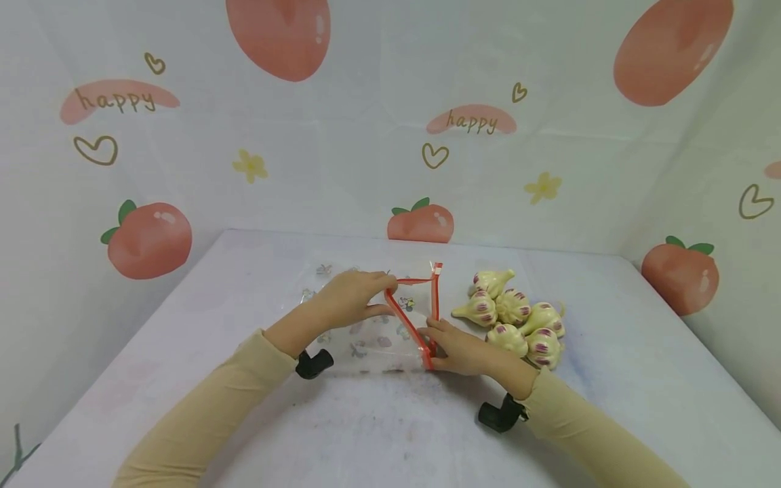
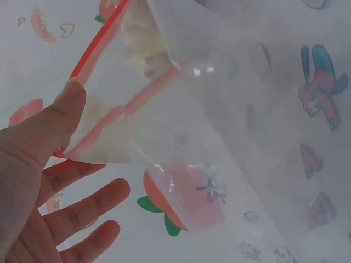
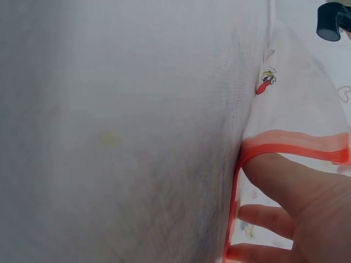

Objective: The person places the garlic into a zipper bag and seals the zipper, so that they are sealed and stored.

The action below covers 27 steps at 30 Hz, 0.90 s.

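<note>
A clear plastic zip bag (image 1: 372,339) with small cartoon prints lies on the table, its red-edged mouth (image 1: 434,298) spread apart on the right side. My left hand (image 1: 350,298) pinches the red edge at the upper left of the mouth. In the left wrist view the thumb (image 2: 71,104) lies on that edge, with the other fingers spread below. My right hand (image 1: 460,349) is at the near right corner of the mouth. In the right wrist view its thumb (image 3: 279,178) and extended fingers touch the inner sides of the red strip.
Several garlic bulbs (image 1: 512,308), cream with purple streaks, lie in a cluster right of the bag, beyond my right hand. Black wrist-camera mounts (image 1: 502,413) hang under both wrists. A white backdrop (image 1: 342,135) with peach prints stands behind the table (image 1: 366,434).
</note>
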Available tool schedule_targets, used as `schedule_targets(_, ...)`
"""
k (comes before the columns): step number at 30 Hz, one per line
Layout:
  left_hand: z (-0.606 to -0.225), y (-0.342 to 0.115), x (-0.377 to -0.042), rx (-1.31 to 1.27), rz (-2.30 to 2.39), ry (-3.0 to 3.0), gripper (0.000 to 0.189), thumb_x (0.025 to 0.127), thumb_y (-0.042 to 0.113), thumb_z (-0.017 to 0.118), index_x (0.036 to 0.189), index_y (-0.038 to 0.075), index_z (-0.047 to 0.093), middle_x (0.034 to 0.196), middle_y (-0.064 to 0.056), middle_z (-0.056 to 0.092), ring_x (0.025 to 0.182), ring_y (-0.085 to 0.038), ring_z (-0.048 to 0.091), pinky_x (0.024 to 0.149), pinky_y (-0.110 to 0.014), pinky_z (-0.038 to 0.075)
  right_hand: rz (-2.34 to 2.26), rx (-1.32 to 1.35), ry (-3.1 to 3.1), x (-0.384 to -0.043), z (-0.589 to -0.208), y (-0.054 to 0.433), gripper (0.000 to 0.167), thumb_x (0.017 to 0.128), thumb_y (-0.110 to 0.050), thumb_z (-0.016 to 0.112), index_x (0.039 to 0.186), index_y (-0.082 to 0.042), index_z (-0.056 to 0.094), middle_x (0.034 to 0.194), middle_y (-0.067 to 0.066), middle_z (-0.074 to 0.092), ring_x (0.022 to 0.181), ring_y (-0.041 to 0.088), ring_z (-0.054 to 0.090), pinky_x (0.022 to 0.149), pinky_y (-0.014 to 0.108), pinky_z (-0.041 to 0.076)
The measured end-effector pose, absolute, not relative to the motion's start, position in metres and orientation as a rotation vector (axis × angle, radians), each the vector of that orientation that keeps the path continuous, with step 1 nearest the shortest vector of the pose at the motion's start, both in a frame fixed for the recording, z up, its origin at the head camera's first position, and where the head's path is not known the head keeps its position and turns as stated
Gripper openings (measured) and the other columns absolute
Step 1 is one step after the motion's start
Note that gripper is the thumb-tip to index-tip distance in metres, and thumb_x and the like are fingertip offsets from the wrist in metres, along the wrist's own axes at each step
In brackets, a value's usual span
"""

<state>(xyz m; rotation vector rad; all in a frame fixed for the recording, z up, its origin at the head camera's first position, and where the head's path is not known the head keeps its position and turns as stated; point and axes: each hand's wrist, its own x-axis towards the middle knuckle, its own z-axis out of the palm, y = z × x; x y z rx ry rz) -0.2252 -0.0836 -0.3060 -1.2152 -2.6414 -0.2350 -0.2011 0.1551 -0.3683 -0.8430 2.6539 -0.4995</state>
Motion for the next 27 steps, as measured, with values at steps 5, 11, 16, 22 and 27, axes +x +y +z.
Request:
schedule_targets(5,-0.305,-0.089,-0.227,-1.188,-0.226,-2.600,0.031,0.082,0.035,0.070,0.099,0.014,0.057,0.093,0.002,0.066,0.060,-0.012,0.057,0.063,-0.026,0.050,-0.481,-0.841,2.653,-0.202,-0.368,0.155,0.054,0.089,-0.021,0.063,0.136,-0.001,0.044,0.148,0.027,0.030,0.137,0.042,0.030,0.106,0.053,0.034)
schedule_targets(11,-0.307,-0.094,-0.230,-1.129,-0.258,-2.634,0.031,0.082,0.032,0.071,0.104,0.015,0.057,0.098,0.002,0.069,0.064,-0.013,0.060,0.066,-0.028,0.052,-0.487,-0.837,2.660,-0.203,-0.368,0.155,0.053,0.089,-0.020,0.064,0.135,-0.002,0.045,0.146,0.027,0.033,0.135,0.051,0.028,0.107,0.058,0.030)
schedule_targets(16,-0.311,-0.093,-0.229,-1.123,-0.369,-2.700,0.031,0.084,0.031,0.068,0.108,0.015,0.055,0.105,-0.001,0.069,0.084,-0.018,0.067,0.074,-0.032,0.054,-0.476,-0.850,2.679,-0.203,-0.369,0.156,0.052,0.089,-0.021,0.064,0.134,-0.002,0.047,0.146,0.026,0.034,0.134,0.051,0.029,0.107,0.057,0.030)
schedule_targets(22,-0.315,-0.091,-0.228,-1.109,-0.491,-2.717,0.031,0.086,0.028,0.067,0.111,0.015,0.054,0.109,-0.003,0.069,0.096,-0.020,0.068,0.080,-0.037,0.054,-0.447,-0.960,2.730,-0.203,-0.368,0.157,0.051,0.088,-0.020,0.065,0.131,0.001,0.049,0.142,0.028,0.038,0.131,0.043,0.039,0.104,0.052,0.037)
schedule_targets(27,-0.318,-0.090,-0.228,-1.104,-0.536,-2.662,0.029,0.085,0.026,0.068,0.107,0.015,0.053,0.101,-0.001,0.071,0.092,-0.019,0.068,0.075,-0.035,0.054,-0.405,-1.078,2.848,-0.200,-0.362,0.159,0.044,0.085,-0.017,0.066,0.124,0.001,0.055,0.133,0.026,0.050,0.122,0.038,0.052,0.096,0.047,0.045)
